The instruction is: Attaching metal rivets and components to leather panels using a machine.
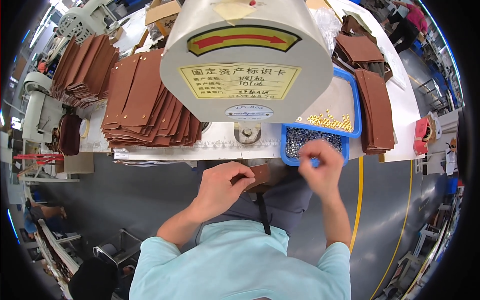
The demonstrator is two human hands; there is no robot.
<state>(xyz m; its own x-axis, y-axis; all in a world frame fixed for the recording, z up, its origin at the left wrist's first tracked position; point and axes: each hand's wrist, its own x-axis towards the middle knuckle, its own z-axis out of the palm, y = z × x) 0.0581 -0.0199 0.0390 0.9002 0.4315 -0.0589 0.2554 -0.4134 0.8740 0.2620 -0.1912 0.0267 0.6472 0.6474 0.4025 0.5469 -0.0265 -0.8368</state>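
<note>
My left hand pinches a brown leather piece in front of the table edge, below the machine. My right hand hovers at the front of a blue tray of small silver metal fasteners. Its fingers are curled into a pinch, somewhat blurred; whatever lies between them is too small to make out. Behind that tray, a second blue tray has gold fasteners scattered over its pale bottom. A large grey machine head rises over the table, with a metal fitting under it, between the hands and the stacks.
Stacks of brown leather panels, some with gold fasteners, lie left of the machine; another stack is farther left. More brown panels lie right of the trays. A ruler strip runs along the white table's front edge. Behind stands a cardboard box.
</note>
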